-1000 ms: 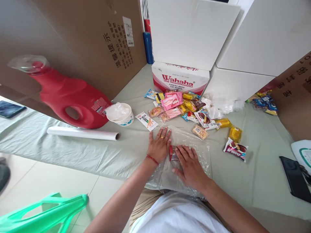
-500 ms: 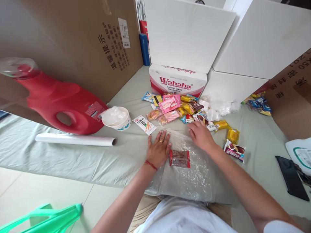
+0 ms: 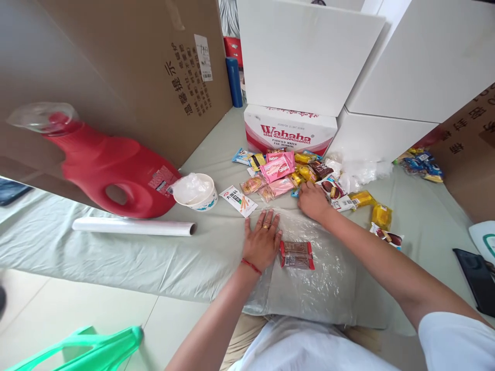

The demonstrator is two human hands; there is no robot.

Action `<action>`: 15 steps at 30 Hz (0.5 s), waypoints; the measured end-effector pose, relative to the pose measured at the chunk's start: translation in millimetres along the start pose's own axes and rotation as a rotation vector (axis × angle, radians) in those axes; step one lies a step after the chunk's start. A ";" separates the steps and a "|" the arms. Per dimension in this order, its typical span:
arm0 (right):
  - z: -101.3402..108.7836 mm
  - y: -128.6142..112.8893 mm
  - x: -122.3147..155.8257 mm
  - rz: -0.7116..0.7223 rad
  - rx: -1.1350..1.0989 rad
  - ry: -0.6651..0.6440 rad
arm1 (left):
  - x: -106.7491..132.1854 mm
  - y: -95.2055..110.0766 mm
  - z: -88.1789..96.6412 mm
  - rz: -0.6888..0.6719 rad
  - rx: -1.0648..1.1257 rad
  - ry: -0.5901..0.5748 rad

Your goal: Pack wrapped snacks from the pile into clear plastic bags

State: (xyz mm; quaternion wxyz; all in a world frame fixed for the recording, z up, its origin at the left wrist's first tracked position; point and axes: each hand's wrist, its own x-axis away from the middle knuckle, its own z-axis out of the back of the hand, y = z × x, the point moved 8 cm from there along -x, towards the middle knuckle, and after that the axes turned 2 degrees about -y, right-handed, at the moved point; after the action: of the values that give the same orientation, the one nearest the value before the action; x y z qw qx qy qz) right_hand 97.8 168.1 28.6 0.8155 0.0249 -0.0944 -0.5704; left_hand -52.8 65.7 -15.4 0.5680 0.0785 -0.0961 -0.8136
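- Nearest you: clear film (image 3: 328,293), wrinkled, laid over the cloth-covered worktop (image 3: 216,252), its near edge by your lap. Risk, as judged: a shift of your body or a brush of your right forearm could drag the film and skew what lies on it.
- On the film: a red-and-brown packet (image 3: 297,255), flat, print upward. Long axis runs left to right, roughly parallel to your front; red ends face left and right. Ends look alike, so neither reads as a front. A line runs along the middle; cannot tell whether one packet or two side by side.
- Just left of it: your left hand (image 3: 263,242), palm down, fingers slightly spread and pointing away from you, grasping nothing. Lifting it could let the film curl or slide, for want of weight there.
- Farther, rightward: your right hand (image 3: 312,201), fingers bent down at the near edge of the snack pile (image 3: 279,167). Fingertips hidden; cannot tell whether you have hold of a wrapper. Slick, overlapping wrappers could bring neighbours along with any pull.
- Left of the pile: a white packet (image 3: 237,201), long axis oblique, far left to near right.
- Behind the pile: a Wahaha carton (image 3: 290,129).
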 end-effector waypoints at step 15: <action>53.8 -12.0 -94.0 -0.033 -0.207 0.151 | -0.3 -0.4 -0.3 0.003 -0.006 -0.013</action>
State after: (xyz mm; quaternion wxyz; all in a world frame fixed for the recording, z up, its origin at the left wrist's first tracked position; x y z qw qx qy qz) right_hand 45.8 255.4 67.8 0.8091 -0.0150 0.0270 -0.5868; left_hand -53.0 66.1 -15.7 0.5688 0.0711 -0.0973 -0.8136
